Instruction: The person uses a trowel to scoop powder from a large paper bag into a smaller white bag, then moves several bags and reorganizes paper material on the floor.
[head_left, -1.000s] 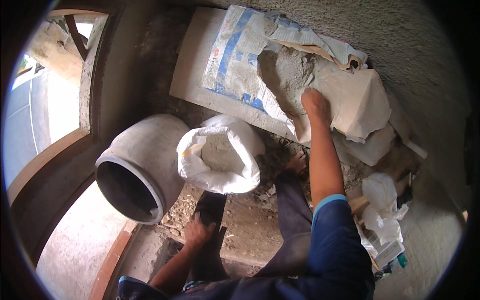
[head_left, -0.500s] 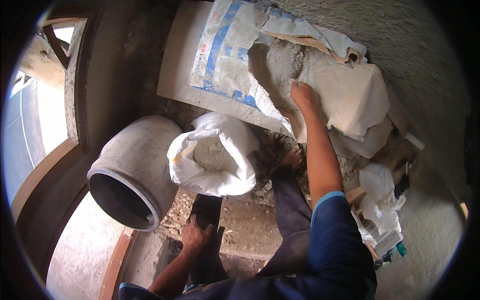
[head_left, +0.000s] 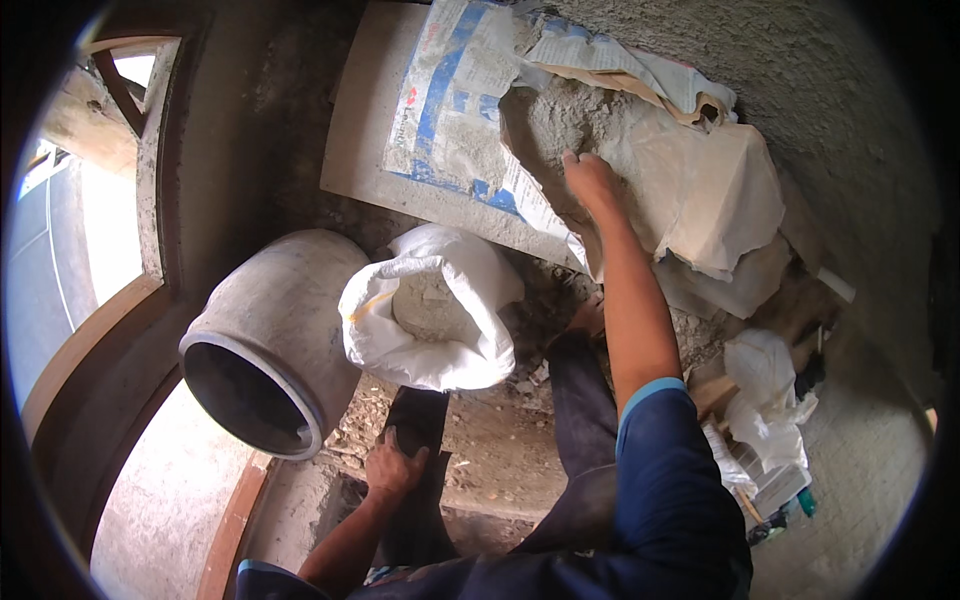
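A torn paper sack (head_left: 720,190) printed in blue and white lies open at the far side, with grey cement-like powder (head_left: 570,105) inside. My right hand (head_left: 592,183) reaches over the opening with curled fingers, close to the powder; what it grips, if anything, is hidden. Resting on my left leg near the knee is my left hand (head_left: 393,468), fingers apart and nothing held. Between my legs and the torn sack stands a white woven sack (head_left: 470,350), its rim rolled back and similar grey powder (head_left: 432,305) within.
Left of the white sack, a grey barrel (head_left: 285,290) lies tilted with its dark mouth towards me. A board (head_left: 350,150) lies under the torn sack. Crumpled plastic (head_left: 765,400) and scraps lie at the right beside a rough wall (head_left: 860,180). A window frame (head_left: 150,200) stands far left.
My right hand has shifted slightly left and away from me over the powder. My left hand stays on my leg, and the sacks and barrel keep their places.
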